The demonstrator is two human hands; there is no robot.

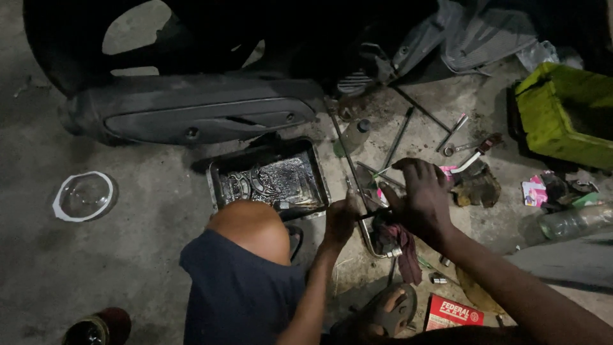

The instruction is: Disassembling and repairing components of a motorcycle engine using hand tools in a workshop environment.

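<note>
A thin dark rod [372, 214] lies gripped at both ends, just right of the oily metal tray [220, 191]. Left hand [340, 220] is closed round its near end; right hand [418, 198] is curled over the far end w/ a reddish rag [402, 246] under it. Beyond the tray sits the scooter's black engine cover [191, 115]; further right of the tray, loose wrenches [460, 144] & a green crate [565, 115]. Well left of the tray: a clear lid [84, 196].
</note>
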